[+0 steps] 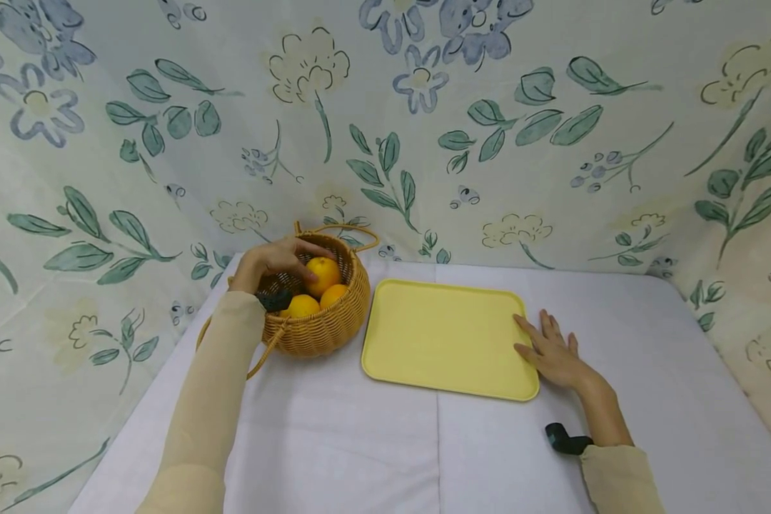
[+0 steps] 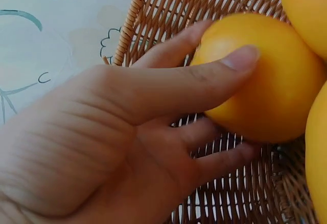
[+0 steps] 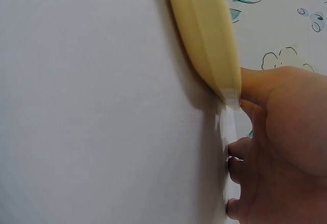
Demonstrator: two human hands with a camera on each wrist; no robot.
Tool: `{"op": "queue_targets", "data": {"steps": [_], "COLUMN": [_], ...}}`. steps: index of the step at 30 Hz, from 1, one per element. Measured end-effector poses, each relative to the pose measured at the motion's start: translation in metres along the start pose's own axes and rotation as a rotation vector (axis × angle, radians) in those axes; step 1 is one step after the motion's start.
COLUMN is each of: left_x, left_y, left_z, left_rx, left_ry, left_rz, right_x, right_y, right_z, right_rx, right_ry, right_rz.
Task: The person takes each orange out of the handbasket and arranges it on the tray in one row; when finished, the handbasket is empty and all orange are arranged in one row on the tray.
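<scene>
My left hand (image 1: 273, 260) reaches into a round wicker basket (image 1: 324, 335) from its left side. There it holds an orange (image 1: 324, 275), thumb across the top and fingers around the side in the left wrist view. Two more oranges (image 1: 303, 307) lie close against that one in the basket. To the right, a flat yellow tray (image 1: 443, 335) lies on the table. My right hand (image 1: 555, 357) rests at the tray's right edge with fingers spread, thumb and index fingertips over the rim. The right wrist view shows its other fingertips touching the white cloth.
A white cloth (image 1: 334, 442) covers the table. Thin looped handles (image 1: 266, 357) stick out from the basket's sides. Behind the table hangs a floral curtain (image 1: 373, 107). Dark wrist mounts (image 1: 565, 441) sit at both sleeves.
</scene>
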State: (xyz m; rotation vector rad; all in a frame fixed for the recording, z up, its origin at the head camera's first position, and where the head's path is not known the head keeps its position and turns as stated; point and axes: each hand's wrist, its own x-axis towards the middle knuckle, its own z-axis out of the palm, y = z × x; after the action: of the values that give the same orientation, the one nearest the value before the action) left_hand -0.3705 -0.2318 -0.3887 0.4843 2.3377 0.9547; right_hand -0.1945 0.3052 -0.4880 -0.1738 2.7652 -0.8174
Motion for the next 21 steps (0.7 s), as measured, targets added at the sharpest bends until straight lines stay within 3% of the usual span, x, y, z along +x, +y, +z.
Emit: {"op": "queue_targets", "data": {"steps": [5, 21], "left_x": [0.0007, 0.0016], "left_y": [-0.0006, -0.0046], "left_z": [0.0008, 0.0025], "left_rx": [0.006, 0.04], "left_ry": [-0.008, 0.075], "left_rz": [0.02, 0.044], "right_x": [0.0008, 0.002], "right_y": [0.0012, 0.0032], "right_z": [0.0009, 0.0005], "right_rx": [-0.004, -0.009], "right_ry": [-0.003, -0.001], "right_rz": [0.001, -0.008]}}
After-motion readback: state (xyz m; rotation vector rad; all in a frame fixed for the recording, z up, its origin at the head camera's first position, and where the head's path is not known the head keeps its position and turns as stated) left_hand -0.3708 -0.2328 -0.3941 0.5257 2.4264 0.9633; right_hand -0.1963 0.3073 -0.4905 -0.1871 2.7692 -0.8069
